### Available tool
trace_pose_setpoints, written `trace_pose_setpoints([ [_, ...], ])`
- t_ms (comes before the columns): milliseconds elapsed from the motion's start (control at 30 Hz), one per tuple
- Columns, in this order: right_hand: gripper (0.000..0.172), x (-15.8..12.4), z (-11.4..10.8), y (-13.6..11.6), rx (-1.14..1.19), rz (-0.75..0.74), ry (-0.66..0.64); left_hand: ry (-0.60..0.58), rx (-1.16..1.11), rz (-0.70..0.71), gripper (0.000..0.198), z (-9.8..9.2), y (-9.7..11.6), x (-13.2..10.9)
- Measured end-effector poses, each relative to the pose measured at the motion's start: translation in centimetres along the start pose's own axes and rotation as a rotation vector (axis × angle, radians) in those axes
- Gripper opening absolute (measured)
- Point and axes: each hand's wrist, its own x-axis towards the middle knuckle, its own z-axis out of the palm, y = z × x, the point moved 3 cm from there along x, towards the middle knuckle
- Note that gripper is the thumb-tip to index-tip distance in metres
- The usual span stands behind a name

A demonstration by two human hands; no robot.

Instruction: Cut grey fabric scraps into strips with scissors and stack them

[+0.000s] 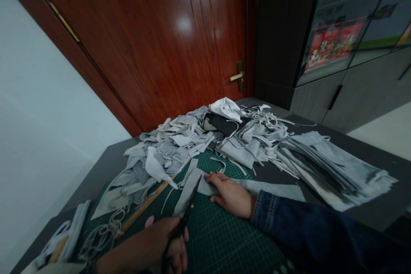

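Note:
My left hand (175,239), low in the view, is closed round the handles of black scissors (185,218). Their blades point up and away, over a grey fabric strip (184,197). Fingers stretched out, my right hand (233,195) lies flat on the grey fabric beside the blade tips. From beneath it a long grey strip (276,188) runs off to the right. The fabric rests on a green gridded cutting mat (218,235). Whether the blades are parted I cannot tell.
A heap of grey fabric scraps (189,132) covers the back of the dark table (118,154). Stacked grey fabric pieces (337,167) lie at right. A wooden stick (144,206) and tangled cord (102,233) are at left. Behind stand a wooden door (154,51) and a cabinet (321,94).

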Motion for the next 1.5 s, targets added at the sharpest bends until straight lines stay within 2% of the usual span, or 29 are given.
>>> trace_pose_setpoints([
  [167,0.053,-0.1,0.1,-0.2,-0.062,-0.082,-0.028,0.011,0.113,0.007,0.034,-0.6,-1.1,-0.8],
  [300,0.045,0.0,0.3,-0.1,-0.086,-0.09,-0.047,0.027,0.106,-0.004,0.032,-0.3,-0.4,-1.1],
  [500,0.045,0.1,0.4,0.1,-0.084,-0.084,-0.053,0.029,0.04,-0.047,0.037,0.6,1.5,-0.7],
  [700,0.046,0.1,0.4,0.2,-0.073,-0.081,-0.051,-0.059,0.019,0.014,0.033,0.3,1.5,-0.3],
  [900,0.047,0.1,0.5,0.2,-0.066,-0.086,-0.043,0.036,0.073,-0.035,0.032,-0.1,0.5,-0.1],
  [1000,0.047,0.1,0.5,0.3,-0.067,-0.089,-0.043,0.023,0.028,-0.044,0.034,-0.1,0.3,0.1],
  [1133,0.046,0.1,0.5,0.3,-0.075,-0.087,-0.053,-0.013,-0.024,0.004,0.034,0.0,0.9,0.3],
  [1333,0.046,0.1,0.3,0.0,-0.077,-0.075,-0.069,0.058,-0.016,-0.027,0.031,-0.4,2.0,0.9],
  [1500,0.046,0.1,0.3,0.1,-0.07,-0.091,-0.06,0.028,0.021,-0.043,0.031,-0.8,3.2,0.9],
])
